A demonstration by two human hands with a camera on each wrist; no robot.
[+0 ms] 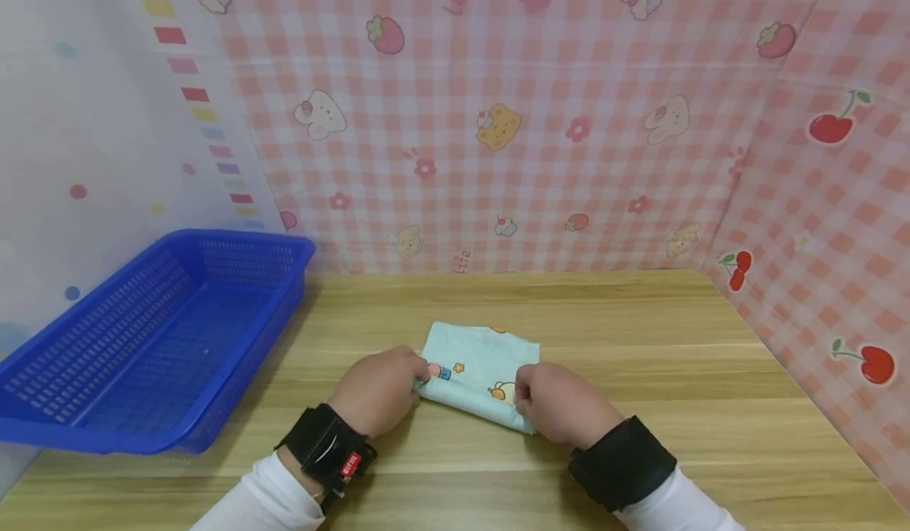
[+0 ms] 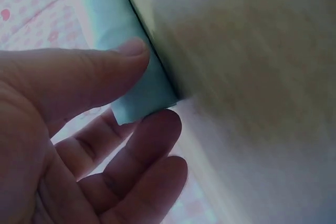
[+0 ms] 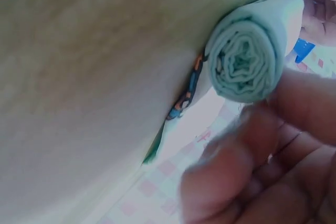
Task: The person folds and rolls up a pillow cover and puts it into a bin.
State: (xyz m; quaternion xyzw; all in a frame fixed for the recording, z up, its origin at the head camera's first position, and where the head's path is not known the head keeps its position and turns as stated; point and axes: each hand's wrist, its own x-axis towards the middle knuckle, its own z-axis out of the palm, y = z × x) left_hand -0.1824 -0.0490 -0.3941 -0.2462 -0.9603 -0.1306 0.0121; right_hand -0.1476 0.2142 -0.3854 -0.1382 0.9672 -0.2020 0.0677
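Note:
A pale mint cloth (image 1: 478,349) with small printed figures lies on the table, its near side wound into a roll and its far part flat. At the roll's left end, my left hand (image 1: 380,389) holds it, thumb (image 2: 123,59) on the roll and fingertips by the end edge. My right hand (image 1: 569,404) grips the right end between thumb and fingers. Spiral layers of the rolled cloth (image 3: 245,61) show in the right wrist view, with the unrolled part stretching away along the tabletop. Part of each end is hidden behind the hands in the head view.
A blue plastic basket (image 1: 206,357) with perforated sides stands on the left. The wooden table (image 1: 626,318) runs back to a pink checked curtain (image 1: 455,199), and another printed sheet (image 1: 839,262) borders the right side.

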